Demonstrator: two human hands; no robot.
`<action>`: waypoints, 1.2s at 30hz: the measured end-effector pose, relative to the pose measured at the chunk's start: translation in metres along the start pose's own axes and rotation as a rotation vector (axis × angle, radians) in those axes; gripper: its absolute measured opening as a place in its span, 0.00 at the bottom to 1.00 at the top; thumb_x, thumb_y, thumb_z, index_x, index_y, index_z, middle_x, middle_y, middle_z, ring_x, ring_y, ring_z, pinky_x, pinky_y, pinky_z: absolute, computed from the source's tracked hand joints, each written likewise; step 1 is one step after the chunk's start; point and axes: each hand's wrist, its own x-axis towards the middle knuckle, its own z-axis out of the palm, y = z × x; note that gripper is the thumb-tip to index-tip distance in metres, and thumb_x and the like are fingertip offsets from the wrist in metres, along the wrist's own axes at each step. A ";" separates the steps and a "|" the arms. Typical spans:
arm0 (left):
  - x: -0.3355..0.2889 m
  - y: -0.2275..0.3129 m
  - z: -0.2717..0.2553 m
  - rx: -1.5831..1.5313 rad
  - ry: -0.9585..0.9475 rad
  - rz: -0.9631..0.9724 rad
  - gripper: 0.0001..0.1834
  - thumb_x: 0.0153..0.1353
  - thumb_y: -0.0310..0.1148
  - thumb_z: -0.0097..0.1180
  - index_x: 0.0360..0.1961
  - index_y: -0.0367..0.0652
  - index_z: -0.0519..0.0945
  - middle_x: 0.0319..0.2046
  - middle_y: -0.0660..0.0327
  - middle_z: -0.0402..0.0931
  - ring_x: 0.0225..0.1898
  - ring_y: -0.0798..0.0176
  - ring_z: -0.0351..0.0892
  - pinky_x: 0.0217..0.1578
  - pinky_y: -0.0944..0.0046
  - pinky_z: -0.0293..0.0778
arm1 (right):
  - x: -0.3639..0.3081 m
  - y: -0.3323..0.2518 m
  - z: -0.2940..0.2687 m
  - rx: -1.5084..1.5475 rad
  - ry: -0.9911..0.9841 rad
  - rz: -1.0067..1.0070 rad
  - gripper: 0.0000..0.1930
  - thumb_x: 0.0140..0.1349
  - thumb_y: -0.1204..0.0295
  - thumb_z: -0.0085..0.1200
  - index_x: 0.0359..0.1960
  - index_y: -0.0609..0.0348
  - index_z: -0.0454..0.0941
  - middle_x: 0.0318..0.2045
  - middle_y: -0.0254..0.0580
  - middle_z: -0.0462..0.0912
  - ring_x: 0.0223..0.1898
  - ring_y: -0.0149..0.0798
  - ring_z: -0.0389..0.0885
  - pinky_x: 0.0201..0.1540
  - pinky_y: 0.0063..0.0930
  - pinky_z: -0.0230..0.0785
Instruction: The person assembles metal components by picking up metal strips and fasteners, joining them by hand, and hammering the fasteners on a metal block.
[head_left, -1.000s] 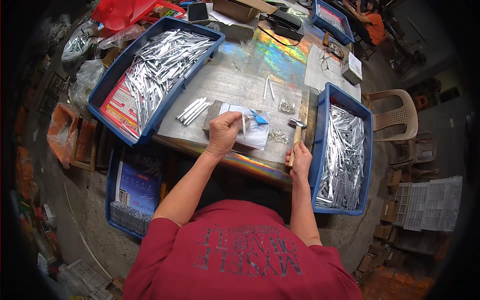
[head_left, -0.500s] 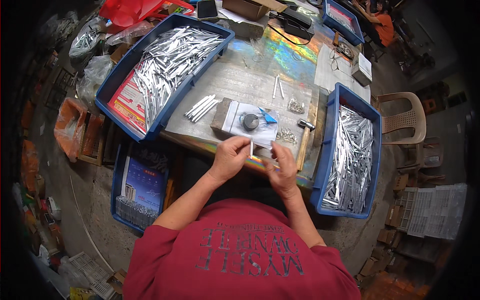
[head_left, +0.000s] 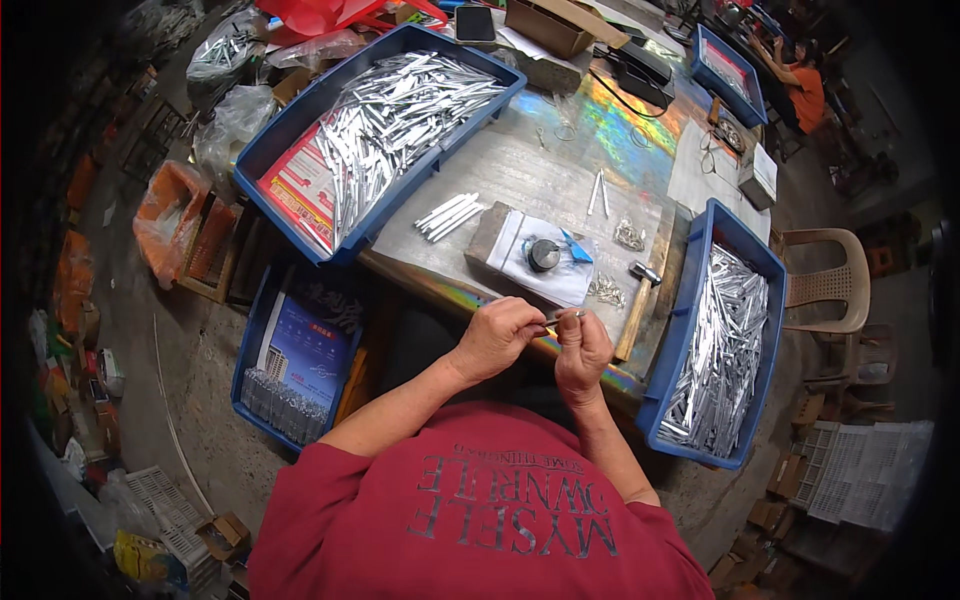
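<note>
My left hand (head_left: 500, 335) is closed on a thin metal rod (head_left: 550, 322), mostly hidden by the fingers, which points toward my right hand. Thumb and fingers of my right hand (head_left: 583, 352) pinch a small shiny metal piece at the rod's end. Both hands are over the near table edge. Just beyond lies a block topped with white paper (head_left: 508, 245), bearing a dark round metal piece (head_left: 543, 255) and a blue scrap (head_left: 576, 247). Small metal parts (head_left: 606, 291) lie in a pile by the block, with another pile (head_left: 629, 235) farther back. A wooden-handled hammer (head_left: 634, 315) lies right of them.
Blue trays full of silvery rods stand left (head_left: 265, 140) and right (head_left: 765, 370). A row of rods (head_left: 448, 217) and two loose rods (head_left: 598, 193) lie on the table. A lower blue tray (head_left: 245, 385) stands at left, a plastic chair (head_left: 830, 275) at right. Another person (head_left: 803, 95) sits far right.
My hands have come together, and the rod has turned from upright to roughly level. My right hand, earlier apart with loose fingers, now pinches at its end. The whole view has shifted slightly.
</note>
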 end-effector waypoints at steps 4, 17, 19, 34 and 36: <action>-0.002 -0.004 -0.006 0.063 0.033 0.027 0.05 0.42 0.25 0.55 0.22 0.39 0.73 0.19 0.57 0.70 0.24 0.54 0.70 0.25 0.61 0.65 | 0.008 -0.008 0.004 0.421 -0.054 0.466 0.13 0.58 0.66 0.43 0.26 0.65 0.73 0.15 0.31 0.70 0.15 0.20 0.62 0.17 0.13 0.55; 0.032 -0.075 -0.085 0.822 0.171 -0.176 0.04 0.44 0.29 0.53 0.21 0.40 0.73 0.22 0.56 0.71 0.28 0.52 0.71 0.29 0.58 0.67 | -0.011 0.008 -0.008 0.434 -0.141 0.517 0.12 0.58 0.71 0.43 0.41 0.64 0.69 0.19 0.30 0.69 0.16 0.18 0.61 0.17 0.10 0.54; 0.034 -0.087 -0.083 0.841 0.180 -0.172 0.04 0.44 0.29 0.53 0.19 0.41 0.72 0.21 0.56 0.71 0.28 0.53 0.71 0.29 0.58 0.68 | -0.014 0.011 -0.009 0.417 -0.138 0.507 0.11 0.58 0.71 0.42 0.40 0.64 0.69 0.19 0.30 0.70 0.16 0.17 0.61 0.16 0.10 0.53; 0.032 -0.079 -0.089 0.977 0.150 -0.168 0.05 0.42 0.28 0.54 0.19 0.41 0.71 0.21 0.57 0.70 0.27 0.55 0.71 0.27 0.59 0.68 | -0.022 0.023 -0.006 0.384 -0.156 0.543 0.09 0.58 0.71 0.42 0.35 0.63 0.71 0.17 0.30 0.70 0.15 0.18 0.62 0.16 0.10 0.53; 0.034 -0.054 -0.096 0.854 0.243 -0.058 0.03 0.43 0.28 0.53 0.20 0.41 0.72 0.21 0.56 0.70 0.27 0.54 0.71 0.27 0.59 0.67 | -0.023 0.025 -0.008 0.380 -0.146 0.557 0.09 0.58 0.71 0.42 0.35 0.63 0.71 0.17 0.30 0.70 0.16 0.18 0.62 0.17 0.10 0.53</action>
